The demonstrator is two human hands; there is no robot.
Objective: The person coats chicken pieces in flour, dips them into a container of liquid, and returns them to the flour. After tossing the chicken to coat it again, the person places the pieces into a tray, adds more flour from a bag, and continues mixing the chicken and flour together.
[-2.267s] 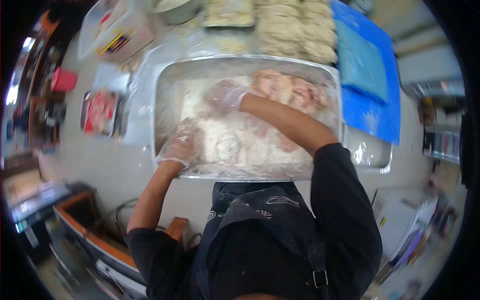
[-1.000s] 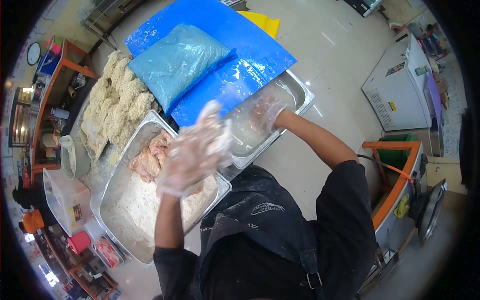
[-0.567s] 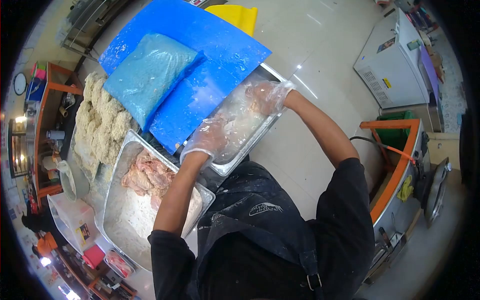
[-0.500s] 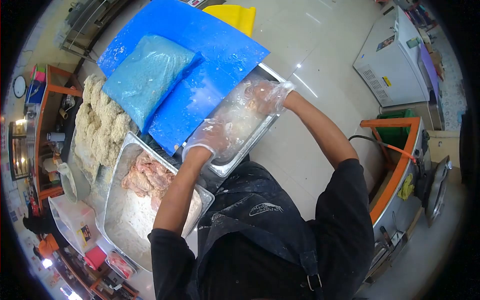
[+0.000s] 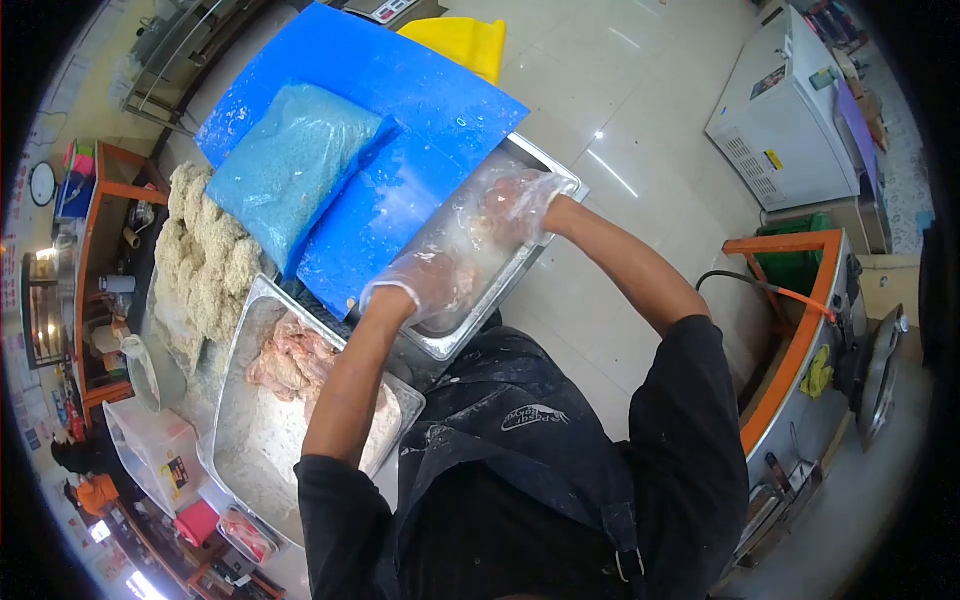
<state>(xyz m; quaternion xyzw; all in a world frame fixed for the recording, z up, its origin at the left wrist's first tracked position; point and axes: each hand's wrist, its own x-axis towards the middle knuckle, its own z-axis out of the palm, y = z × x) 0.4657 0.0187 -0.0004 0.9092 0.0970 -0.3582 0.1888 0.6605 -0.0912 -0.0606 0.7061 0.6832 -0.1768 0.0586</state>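
My left hand point(image 5: 428, 280), in a clear plastic glove, reaches into the near part of a deep metal pan point(image 5: 462, 342) that holds cloudy liquid. My right hand point(image 5: 518, 203), gloved the same way, is in the far part of that pan. Pale pieces point(image 5: 482, 232) that I cannot name show in the liquid beside my right hand. Glare and the loose plastic hide the fingers of both hands. Left of my left forearm stands a second metal pan point(image 5: 222, 420) with white flour point(image 5: 275, 428) and raw floured meat, seemingly chicken point(image 5: 288, 362).
A blue board point(image 5: 425, 110) lies beyond the pan, with a bag of crumbs point(image 5: 292, 165) on it. Crumb-coated pieces point(image 5: 205, 260) are heaped at left. Nearby are a clear plastic bin point(image 5: 150, 440) and a small tub point(image 5: 150, 370). A white freezer point(image 5: 775, 130) stands at far right.
My right hand has moved slightly left and toward my left hand within the liquid. My left hand has stayed near the same spot. The view has shifted a little.
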